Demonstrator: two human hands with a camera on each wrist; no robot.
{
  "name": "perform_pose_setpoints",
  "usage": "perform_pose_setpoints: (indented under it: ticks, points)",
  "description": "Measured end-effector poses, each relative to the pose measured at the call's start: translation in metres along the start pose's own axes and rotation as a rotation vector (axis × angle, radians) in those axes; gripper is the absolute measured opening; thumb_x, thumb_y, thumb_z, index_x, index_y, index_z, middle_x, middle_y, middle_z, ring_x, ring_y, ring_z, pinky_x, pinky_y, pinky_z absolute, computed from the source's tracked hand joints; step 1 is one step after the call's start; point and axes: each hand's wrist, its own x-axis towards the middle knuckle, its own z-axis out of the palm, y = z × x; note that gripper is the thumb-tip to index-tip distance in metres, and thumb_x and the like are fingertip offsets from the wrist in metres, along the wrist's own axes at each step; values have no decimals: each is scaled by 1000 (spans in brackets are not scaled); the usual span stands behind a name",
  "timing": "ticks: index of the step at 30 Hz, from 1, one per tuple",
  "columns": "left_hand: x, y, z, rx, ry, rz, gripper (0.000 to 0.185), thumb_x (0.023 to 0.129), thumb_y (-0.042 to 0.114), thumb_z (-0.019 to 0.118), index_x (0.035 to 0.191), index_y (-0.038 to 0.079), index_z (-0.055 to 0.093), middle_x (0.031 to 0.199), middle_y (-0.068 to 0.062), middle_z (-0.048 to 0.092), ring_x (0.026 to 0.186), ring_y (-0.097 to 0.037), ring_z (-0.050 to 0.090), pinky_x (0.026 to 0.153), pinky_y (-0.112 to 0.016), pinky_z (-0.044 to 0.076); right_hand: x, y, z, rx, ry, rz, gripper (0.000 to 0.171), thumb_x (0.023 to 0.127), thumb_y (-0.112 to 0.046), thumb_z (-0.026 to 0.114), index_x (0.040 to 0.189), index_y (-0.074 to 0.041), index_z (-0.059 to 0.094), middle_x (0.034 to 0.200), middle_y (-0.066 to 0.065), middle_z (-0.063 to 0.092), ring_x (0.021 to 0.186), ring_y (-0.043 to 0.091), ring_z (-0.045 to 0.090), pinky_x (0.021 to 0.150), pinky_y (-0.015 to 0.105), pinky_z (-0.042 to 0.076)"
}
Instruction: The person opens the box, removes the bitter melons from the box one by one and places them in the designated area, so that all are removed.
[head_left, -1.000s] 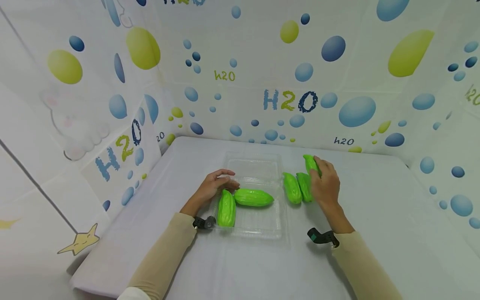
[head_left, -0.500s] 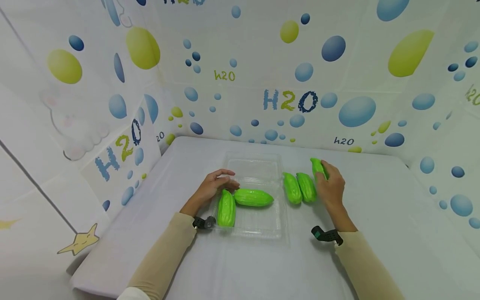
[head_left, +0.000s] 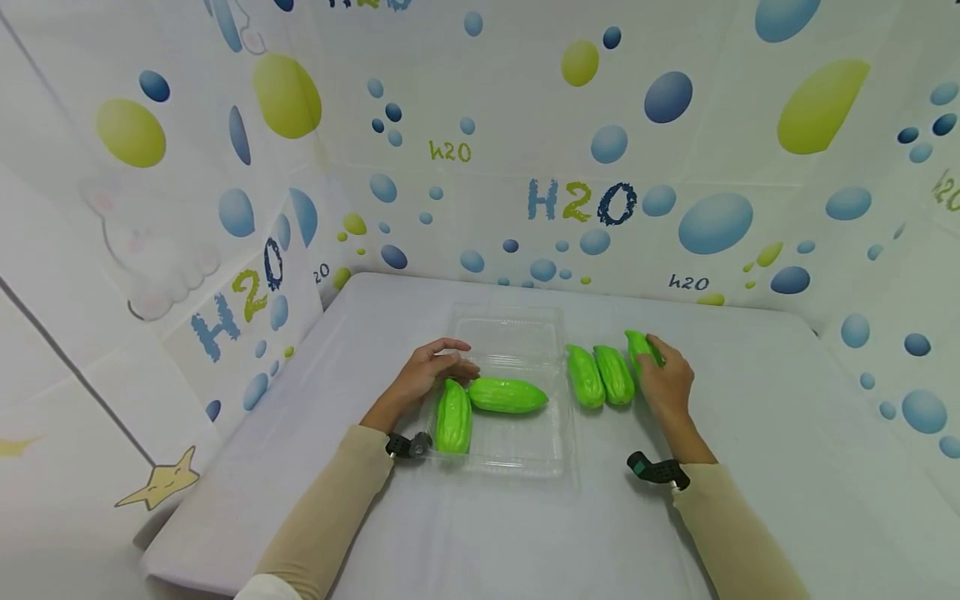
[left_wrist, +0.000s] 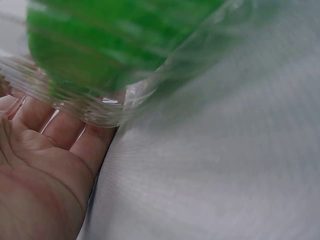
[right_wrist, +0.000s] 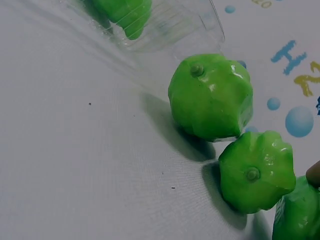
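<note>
A clear plastic tray (head_left: 510, 321) lies mid-table with two ridged green gourds inside, one lengthwise (head_left: 453, 417) and one crosswise (head_left: 507, 395). My left hand (head_left: 431, 371) rests with relaxed fingers against the tray's left rim; the left wrist view shows its palm (left_wrist: 35, 170) beside the tray wall (left_wrist: 107, 107) and a gourd (left_wrist: 115, 40). Right of the tray two more gourds (head_left: 584, 377) (head_left: 614, 374) lie side by side. My right hand (head_left: 666, 379) grips a further gourd (head_left: 639, 346) just right of them, low over the table. The right wrist view shows the pair (right_wrist: 212, 97) (right_wrist: 255, 170) end-on and the held gourd (right_wrist: 297, 215).
The table (head_left: 750, 433) is covered in white cloth. Walls printed with blue and green bubbles close it in at the back and on both sides. Bare cloth stretches in front of the tray and to the right of my right hand.
My right hand has carried its gourd down and slightly right, from above the pair to beside the rightmost one. The left hand and the tray have not moved.
</note>
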Motion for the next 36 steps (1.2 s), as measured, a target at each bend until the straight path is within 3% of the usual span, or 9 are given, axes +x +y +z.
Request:
perform_pose_setpoints:
  ticks: [7,12,17,24,36]
  points:
    - [2,-1,-1,-14,-14,14,37,109,10,44,138,-13,47,116,-29,70,98,-22,74,85,-33,58,0,6,2,1,-26,8,51,94,-15,55,144,-8,57,148,20,53,136,37,48,109,54,38]
    - [1,1,-1,-13,-21,14,38,109,12,45,138,-13,46,117,-31,69,102,-28,73,86,-33,58,-2,5,3,-6,-38,11,50,93,-15,56,142,-6,59,146,21,55,130,35,50,105,52,40]
    - [1,0,-1,-10,-18,15,39,109,13,46,138,-13,46,116,-28,70,99,-25,74,86,-33,58,-3,6,5,-17,-31,11,48,94,-17,54,139,-2,61,141,23,58,129,36,52,105,52,41]
    - [1,1,0,-12,-11,10,39,109,13,46,138,-13,46,115,-28,71,98,-24,74,85,-33,58,-4,5,5,21,-19,45,45,99,-22,53,136,1,62,133,21,64,116,36,59,95,48,46]
    - [0,1,0,-16,-3,8,39,109,12,46,138,-14,46,115,-28,71,97,-23,74,84,-33,58,-3,3,3,44,2,54,46,102,-27,53,137,2,60,135,22,62,116,35,58,93,44,45]
